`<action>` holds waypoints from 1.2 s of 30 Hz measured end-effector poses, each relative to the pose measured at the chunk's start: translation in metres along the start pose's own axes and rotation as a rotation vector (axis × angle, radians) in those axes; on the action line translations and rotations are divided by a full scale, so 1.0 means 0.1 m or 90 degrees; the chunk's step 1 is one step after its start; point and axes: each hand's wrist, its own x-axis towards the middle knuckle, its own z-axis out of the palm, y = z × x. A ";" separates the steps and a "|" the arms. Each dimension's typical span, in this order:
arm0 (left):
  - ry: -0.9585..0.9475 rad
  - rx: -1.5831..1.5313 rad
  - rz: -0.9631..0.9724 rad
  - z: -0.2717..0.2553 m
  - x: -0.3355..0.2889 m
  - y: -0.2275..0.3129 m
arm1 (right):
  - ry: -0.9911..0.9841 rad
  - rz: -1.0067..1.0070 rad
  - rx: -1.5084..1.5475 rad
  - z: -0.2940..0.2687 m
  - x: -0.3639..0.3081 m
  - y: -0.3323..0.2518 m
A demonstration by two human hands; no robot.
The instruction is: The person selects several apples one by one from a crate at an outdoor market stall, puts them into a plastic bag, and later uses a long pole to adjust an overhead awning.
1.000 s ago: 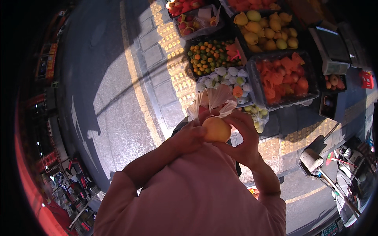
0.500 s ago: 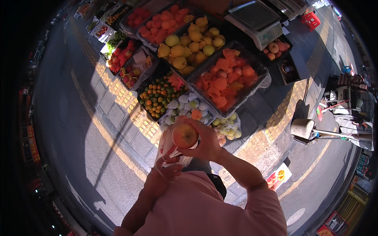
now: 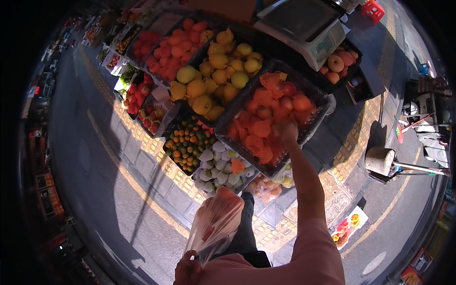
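Outdoors, bagged fruit (image 3: 223, 203), crate (image 3: 243, 155) of netted fruit (image 3: 261, 128)

No words or numbers can be read here. The red and yellow sign (image 3: 55, 202) at the far left has marks on it — too small and blurry to make out. The label (image 3: 328, 53) on the pale scale (image 3: 309, 43) (a greenish one) is blurry too.

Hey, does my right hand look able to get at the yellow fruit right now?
Probably yes: your right hand is down at the red-netted fruit, and the yellow fruit lies uncovered nearby, with just a crate rim seen between. Whether the hand already holds something, I can't tell.
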 end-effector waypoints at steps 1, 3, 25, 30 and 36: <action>0.062 0.043 -0.024 0.06 0.05 0.06 | 0.068 -0.023 -0.053 0.14 0.23 0.22; 0.068 -0.095 0.035 0.16 0.07 -0.07 | 0.151 -0.055 -0.009 -0.02 0.55 -0.07; 0.130 0.783 0.366 0.18 0.54 -0.21 | -0.096 -0.070 -0.198 0.53 2.32 0.26; 0.129 -0.132 0.032 0.38 0.64 -0.08 | -0.079 -0.007 -0.249 0.50 2.13 0.13; 0.152 -0.120 0.014 0.47 0.59 -0.01 | 0.105 0.012 0.257 -0.19 1.70 0.12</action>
